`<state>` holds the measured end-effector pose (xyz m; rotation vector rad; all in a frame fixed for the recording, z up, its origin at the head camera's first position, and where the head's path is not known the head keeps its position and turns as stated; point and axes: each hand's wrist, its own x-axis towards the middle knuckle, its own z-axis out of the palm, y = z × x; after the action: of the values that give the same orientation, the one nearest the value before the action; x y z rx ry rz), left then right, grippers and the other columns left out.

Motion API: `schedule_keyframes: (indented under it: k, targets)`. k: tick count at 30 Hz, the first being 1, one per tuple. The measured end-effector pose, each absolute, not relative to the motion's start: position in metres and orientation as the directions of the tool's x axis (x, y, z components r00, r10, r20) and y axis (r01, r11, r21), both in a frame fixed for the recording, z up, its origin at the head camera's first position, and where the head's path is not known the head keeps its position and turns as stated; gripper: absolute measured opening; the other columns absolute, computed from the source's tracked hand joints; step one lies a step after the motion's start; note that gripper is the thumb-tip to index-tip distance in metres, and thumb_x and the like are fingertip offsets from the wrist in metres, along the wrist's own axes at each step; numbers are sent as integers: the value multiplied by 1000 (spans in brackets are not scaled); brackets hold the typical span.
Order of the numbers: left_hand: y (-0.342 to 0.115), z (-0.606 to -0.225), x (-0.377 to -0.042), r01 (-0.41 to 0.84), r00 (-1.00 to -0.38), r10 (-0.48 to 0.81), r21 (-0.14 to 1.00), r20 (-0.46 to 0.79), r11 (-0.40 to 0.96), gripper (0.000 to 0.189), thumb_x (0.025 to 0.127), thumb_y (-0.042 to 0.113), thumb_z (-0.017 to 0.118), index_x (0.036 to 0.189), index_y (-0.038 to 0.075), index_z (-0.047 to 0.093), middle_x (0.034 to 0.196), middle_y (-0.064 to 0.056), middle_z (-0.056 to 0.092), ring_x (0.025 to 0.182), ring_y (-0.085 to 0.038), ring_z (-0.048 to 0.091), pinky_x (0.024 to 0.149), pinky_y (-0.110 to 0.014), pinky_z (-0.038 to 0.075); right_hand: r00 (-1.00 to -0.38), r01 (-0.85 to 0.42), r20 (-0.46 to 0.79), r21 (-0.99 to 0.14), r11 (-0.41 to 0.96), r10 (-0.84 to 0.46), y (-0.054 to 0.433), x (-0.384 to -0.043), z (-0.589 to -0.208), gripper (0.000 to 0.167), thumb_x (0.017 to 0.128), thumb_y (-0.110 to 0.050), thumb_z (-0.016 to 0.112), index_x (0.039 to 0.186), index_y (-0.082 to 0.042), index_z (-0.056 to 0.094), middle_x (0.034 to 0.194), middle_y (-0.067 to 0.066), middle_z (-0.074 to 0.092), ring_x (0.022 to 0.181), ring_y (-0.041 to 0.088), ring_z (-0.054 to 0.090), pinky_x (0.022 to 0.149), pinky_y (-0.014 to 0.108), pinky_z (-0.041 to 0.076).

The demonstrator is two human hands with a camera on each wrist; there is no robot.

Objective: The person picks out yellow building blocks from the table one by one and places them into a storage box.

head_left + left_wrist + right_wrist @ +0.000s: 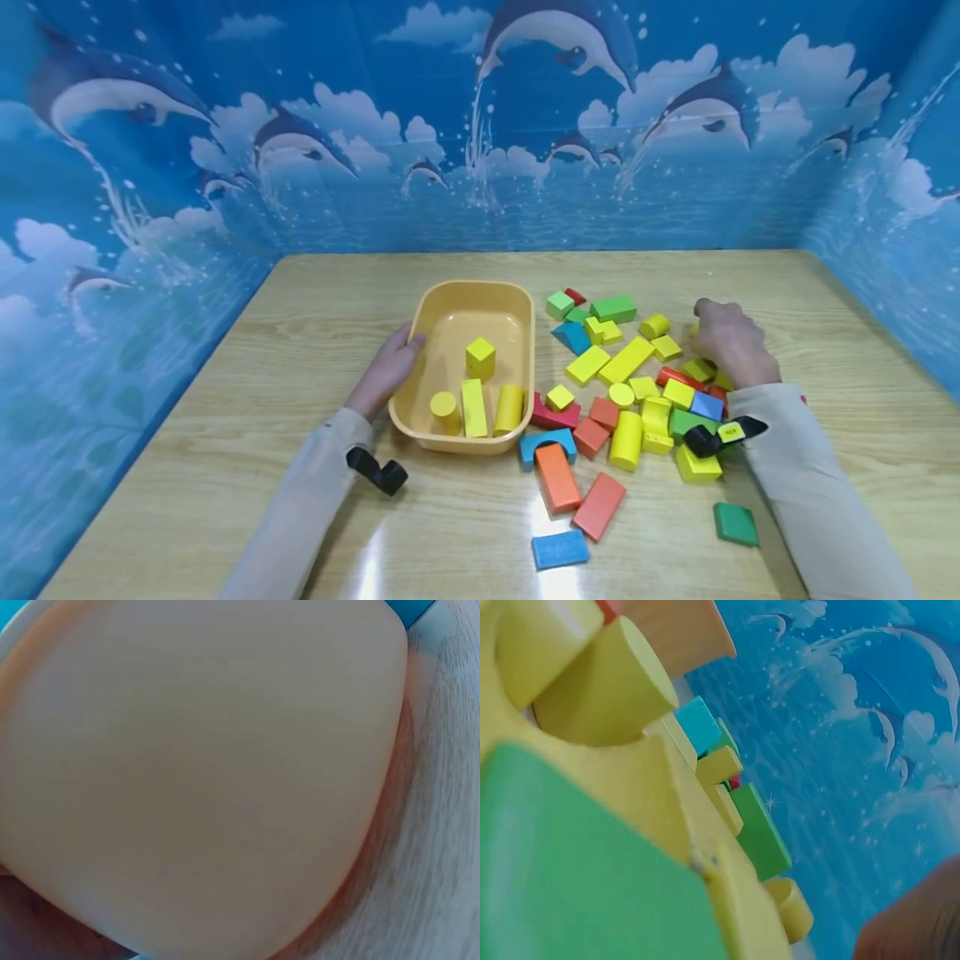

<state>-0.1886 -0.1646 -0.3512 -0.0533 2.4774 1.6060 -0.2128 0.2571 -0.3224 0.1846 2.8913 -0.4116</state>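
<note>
A tan plastic tub (522,333) stands left of the block pile, and my left hand (388,371) grips its left rim with the thumb over the edge. In the left wrist view the tub's outer wall (217,772) fills most of the picture. Inside lie a yellow cube (480,358), a yellow rectangular block (474,408) and two yellow cylinders (509,409). My right hand (733,337) reaches down at the pile's far right, bent fingers at a yellow block (693,331) mostly hidden behind them. I cannot tell whether they pinch it.
Several loose yellow, red, green and blue blocks lie right of the tub, among them a long yellow block (626,360) and a blue arch (547,443). Nearer me are a blue block (560,550) and a green block (736,524). A dolphin-print curtain (480,200) surrounds the wooden table (315,308).
</note>
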Motion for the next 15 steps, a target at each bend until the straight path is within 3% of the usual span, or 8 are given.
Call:
schedule_keyframes:
  k: [4, 8, 11, 15]
  targets:
    - [-164, -351, -188, -140, -979, 77, 897, -189, 418, 49, 106, 20, 30, 150, 1, 27, 143, -23, 43, 126, -35, 47, 111, -47, 35, -995, 15, -101, -270, 963, -13, 241, -203, -304, 53, 86, 4, 56, 134, 12, 37, 109, 37, 53, 74, 38, 52, 56, 46, 49]
    - [-163, -348, -189, -146, -977, 78, 888, -199, 435, 50, 106, 21, 30, 152, 2, 24, 147, -22, 39, 129, -35, 44, 113, -47, 32, -974, -223, 35, -318, 922, -224, 203, -185, -276, 60, 82, 10, 63, 137, 7, 42, 111, 31, 60, 82, 39, 59, 65, 48, 57]
    - [-163, -346, -189, -156, -976, 71, 886, -207, 437, 50, 106, 22, 30, 151, 3, 24, 146, -22, 40, 129, -35, 44, 113, -48, 31, -878, -478, 146, -306, 824, -456, 171, -171, -270, 53, 82, 12, 67, 132, 3, 52, 117, 24, 62, 103, 38, 59, 85, 52, 54]
    - [-163, -346, -188, -170, -973, 71, 884, -222, 436, 50, 106, 23, 30, 151, 3, 25, 144, -22, 41, 128, -34, 45, 113, -48, 32, -680, -732, 270, -193, 654, -682, 134, -158, -283, 49, 77, 17, 68, 122, -1, 63, 117, 13, 65, 108, 30, 60, 92, 46, 53]
